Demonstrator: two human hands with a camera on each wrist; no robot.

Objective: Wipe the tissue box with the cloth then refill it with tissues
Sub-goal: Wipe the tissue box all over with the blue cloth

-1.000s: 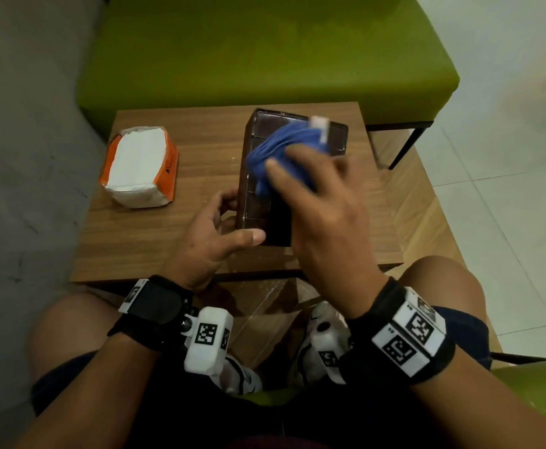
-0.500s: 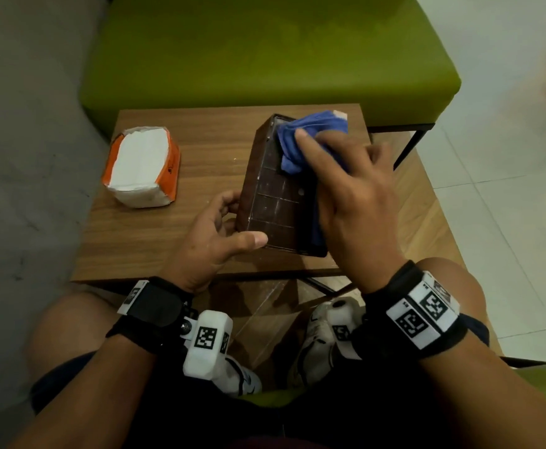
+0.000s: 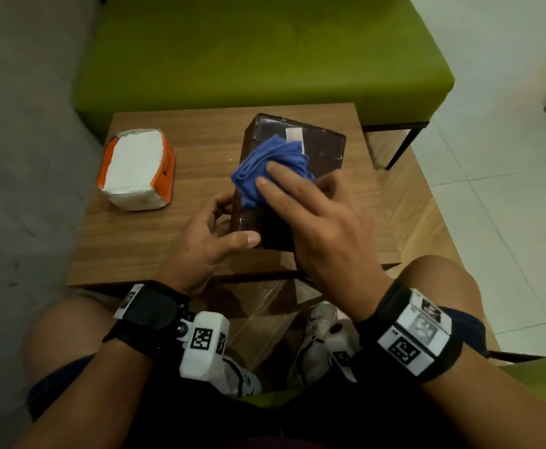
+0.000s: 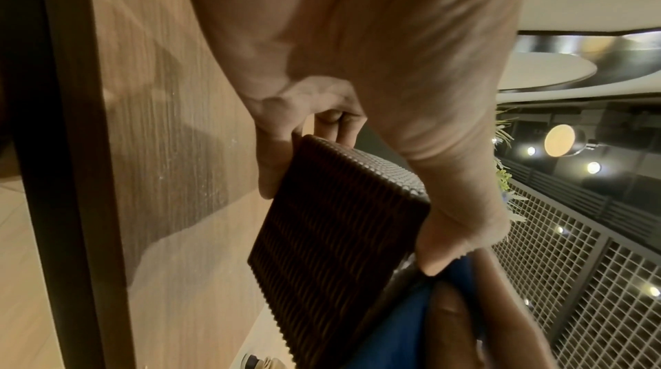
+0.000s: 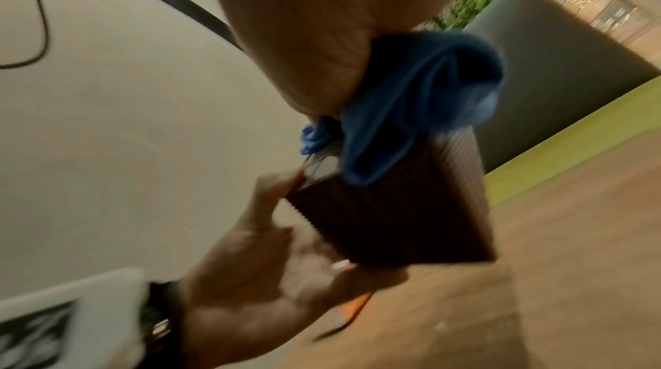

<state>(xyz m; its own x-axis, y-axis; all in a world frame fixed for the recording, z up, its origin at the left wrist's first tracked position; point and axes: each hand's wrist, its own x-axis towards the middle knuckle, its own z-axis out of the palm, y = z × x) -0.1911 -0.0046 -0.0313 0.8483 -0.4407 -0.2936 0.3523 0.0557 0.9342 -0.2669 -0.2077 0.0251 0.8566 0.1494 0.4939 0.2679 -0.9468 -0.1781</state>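
Note:
The dark brown woven tissue box (image 3: pixel 322 147) stands on the small wooden table (image 3: pixel 155 241). My right hand (image 3: pixel 294 186) holds the bunched blue cloth (image 3: pixel 270 162) and presses it on the box's top, near the left edge. My left hand (image 3: pixel 224 222) grips the box's near left corner, thumb across the near face, fingers on the left side. In the left wrist view the fingers (image 4: pixel 272 166) and thumb clamp the box (image 4: pixel 332 228). The right wrist view shows the cloth (image 5: pixel 411 109) bulging out from under my palm onto the box (image 5: pixel 393 214).
An opened orange and white pack of tissues (image 3: pixel 135 171) lies on the table's left part. A green upholstered bench (image 3: pixel 258 50) runs behind the table. My knees and shoes sit under the table's near edge, with white tiled floor to the right.
My right hand swept the cloth to the box's far right end, then back toward the near left edge. The box turned slightly in my left hand's grip.

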